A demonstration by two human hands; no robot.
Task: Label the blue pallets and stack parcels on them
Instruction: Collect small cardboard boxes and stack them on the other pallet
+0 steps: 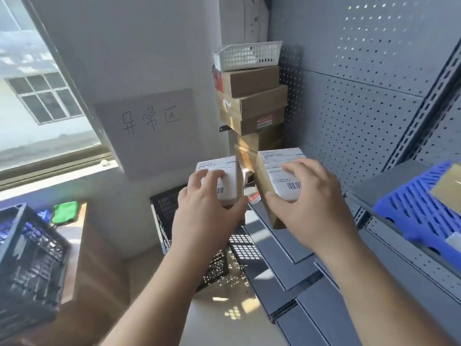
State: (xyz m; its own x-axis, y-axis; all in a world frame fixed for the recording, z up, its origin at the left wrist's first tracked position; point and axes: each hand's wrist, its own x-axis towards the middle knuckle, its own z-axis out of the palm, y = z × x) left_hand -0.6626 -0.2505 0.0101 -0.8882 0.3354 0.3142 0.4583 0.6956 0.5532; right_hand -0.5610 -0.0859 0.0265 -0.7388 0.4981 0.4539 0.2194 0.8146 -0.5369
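Parcels: boxy brown cardboard, white labels.

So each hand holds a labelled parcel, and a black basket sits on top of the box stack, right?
Not quite: the head view shows the basket on the box stack is white, not black. The left hand holds the left parcel, the right hand the right parcel.

Window, left: daylight is pouring in. White wall: carrying a handwritten paper sign. Grey pegboard shelving, right: standing in the corner. Wooden table: sitting below the sill. Floor: catching dappled sun patches.
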